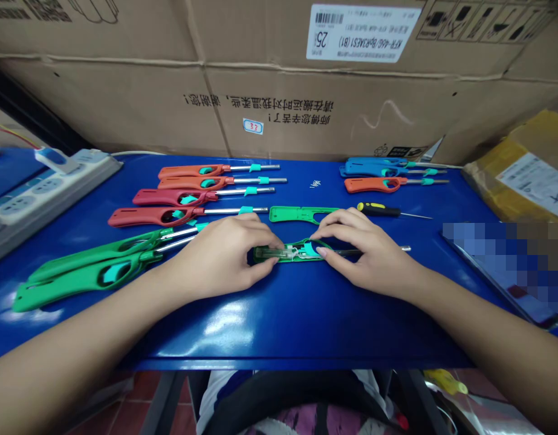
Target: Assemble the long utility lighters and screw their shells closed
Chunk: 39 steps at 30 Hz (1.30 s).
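An opened green gas lighter point(301, 251) lies on the blue table, its inner parts showing. My left hand point(231, 251) grips its handle end, thumb and fingers closed around a clear fuel tank point(273, 253). At the turquoise trigger point(311, 249), the thumb and fingers of my right hand point(364, 251) are closed on the lighter's middle. The metal tube passes beneath that hand and its tip point(405, 248) comes out on the right. Just behind lies the loose green handle half point(291, 214), partly covered by my right fingers.
Red and orange lighters point(161, 215) and green lighters point(79, 284) lie to the left. Blue and orange lighters point(373, 185) lie back right, near a screwdriver point(378, 209). A power strip point(56, 187), a carton point(260, 78), a taped parcel point(509, 163) and a dark-edged tablet-like object point(478, 266) surround them.
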Tool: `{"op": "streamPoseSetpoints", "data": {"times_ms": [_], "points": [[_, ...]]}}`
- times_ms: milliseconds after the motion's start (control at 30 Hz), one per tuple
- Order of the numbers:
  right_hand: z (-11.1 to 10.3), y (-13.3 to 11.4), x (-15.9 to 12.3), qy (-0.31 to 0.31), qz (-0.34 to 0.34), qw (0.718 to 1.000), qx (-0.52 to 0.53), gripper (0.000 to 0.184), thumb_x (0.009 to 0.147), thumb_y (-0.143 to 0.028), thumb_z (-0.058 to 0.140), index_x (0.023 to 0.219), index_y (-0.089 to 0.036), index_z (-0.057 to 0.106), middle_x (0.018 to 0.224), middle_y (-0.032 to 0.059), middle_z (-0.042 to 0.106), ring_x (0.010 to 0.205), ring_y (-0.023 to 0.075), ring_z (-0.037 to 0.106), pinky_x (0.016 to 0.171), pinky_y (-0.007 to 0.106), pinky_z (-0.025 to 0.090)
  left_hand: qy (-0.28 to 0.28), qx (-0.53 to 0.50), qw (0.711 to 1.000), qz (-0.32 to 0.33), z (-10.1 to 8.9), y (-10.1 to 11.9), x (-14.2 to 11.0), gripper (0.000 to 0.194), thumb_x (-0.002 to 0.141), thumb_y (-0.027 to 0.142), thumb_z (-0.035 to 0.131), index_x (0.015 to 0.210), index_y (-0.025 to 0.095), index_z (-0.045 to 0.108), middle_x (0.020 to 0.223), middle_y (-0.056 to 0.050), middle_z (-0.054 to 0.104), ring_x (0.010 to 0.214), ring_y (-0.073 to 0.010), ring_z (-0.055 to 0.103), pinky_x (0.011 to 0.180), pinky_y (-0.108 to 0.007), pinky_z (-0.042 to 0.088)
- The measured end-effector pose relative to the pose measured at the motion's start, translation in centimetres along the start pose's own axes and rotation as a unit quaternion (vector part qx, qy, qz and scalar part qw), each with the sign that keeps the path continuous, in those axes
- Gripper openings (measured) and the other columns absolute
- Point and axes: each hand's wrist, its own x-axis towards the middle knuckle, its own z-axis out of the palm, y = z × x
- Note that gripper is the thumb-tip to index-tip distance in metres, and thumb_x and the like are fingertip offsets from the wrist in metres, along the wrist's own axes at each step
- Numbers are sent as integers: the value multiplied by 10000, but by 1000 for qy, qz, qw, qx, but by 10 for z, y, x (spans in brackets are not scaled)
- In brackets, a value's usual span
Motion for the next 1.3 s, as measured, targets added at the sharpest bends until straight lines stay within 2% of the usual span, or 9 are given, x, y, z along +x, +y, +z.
{"op": "streamPoseSetpoints", "data": {"times_ms": [233, 400, 633, 767, 933, 1300], "points": [[-3, -4, -3, -68, -45, 996, -35, 341, 972, -260, 575, 1305, -275, 646, 1379, 117, 571, 1307, 291, 482, 1095, 547, 418, -6, 3, 1000, 5, 3, -2, -1, 180, 925, 250, 643, 1049, 201, 764, 1002, -55, 742, 915, -201, 682, 855, -359, 554], [-4, -7, -5, -110, -77, 988, -75, 390, 987, -268, 559, 1373, -284, 614, 1533, 119, 472, 1376, 313, 424, 1114, 590, 382, -11, 4, 1000, 1, 5, -4, -2, 163, 922, 257, 663, 1040, 201, 761, 986, -54, 739, 913, -204, 687, 852, -352, 554], [-3, -6, -6, -108, -72, 988, -80, 406, 1003, -272, 535, 1406, -277, 588, 1555, 109, 453, 1390, 299, 409, 1133, 580, 370, 12, -29, 999, -6, 1, 0, 0, 143, 923, 236, 662, 1008, 190, 768, 950, -47, 754, 855, -181, 702, 813, -325, 560], [-4, -6, -5, -111, -64, 989, -75, 430, 994, -273, 549, 1422, -300, 569, 1550, 103, 464, 1385, 308, 419, 1125, 604, 374, 2, -36, 999, -4, -3, 3, 1, 162, 932, 245, 652, 1020, 194, 779, 938, -50, 770, 856, -186, 709, 830, -335, 564], [-3, -6, -5, -105, -82, 989, -70, 433, 979, -242, 565, 1408, -288, 590, 1534, 121, 480, 1365, 309, 438, 1106, 588, 395, -29, -10, 1000, -8, -3, 2, -1, 163, 919, 243, 668, 1023, 216, 789, 952, -51, 763, 890, -200, 700, 830, -341, 561], [-2, -8, -5, -129, -93, 982, -97, 422, 992, -243, 543, 1410, -275, 595, 1577, 130, 430, 1388, 321, 413, 1118, 586, 381, -27, 61, 998, 8, 2, 3, -3, 180, 954, 258, 618, 995, 213, 788, 919, -60, 717, 853, -199, 679, 849, -359, 551]]}}
